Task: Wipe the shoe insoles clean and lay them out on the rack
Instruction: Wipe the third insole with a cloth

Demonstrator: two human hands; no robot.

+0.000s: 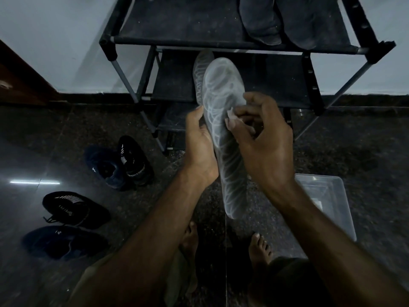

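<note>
My left hand (200,149) grips two pale patterned insoles (223,120) stacked together, held upright over the floor before the rack (221,41). My right hand (263,138) pinches a small white wipe (231,114) against the front insole. Below lies dark polished speckled floor (66,134); a pale wall (55,41) stands behind. Two dark insoles (276,21) on the top shelf run out of view. Four dark shoes (119,162) sit left, details lost in dimness; a clear plastic tub (329,196) is partly behind my right arm.

Dark floor (332,151) bears four shoes (119,165), clear tub (345,218); rack shelf (177,25) carries seemingly two insoles (261,25).
</note>
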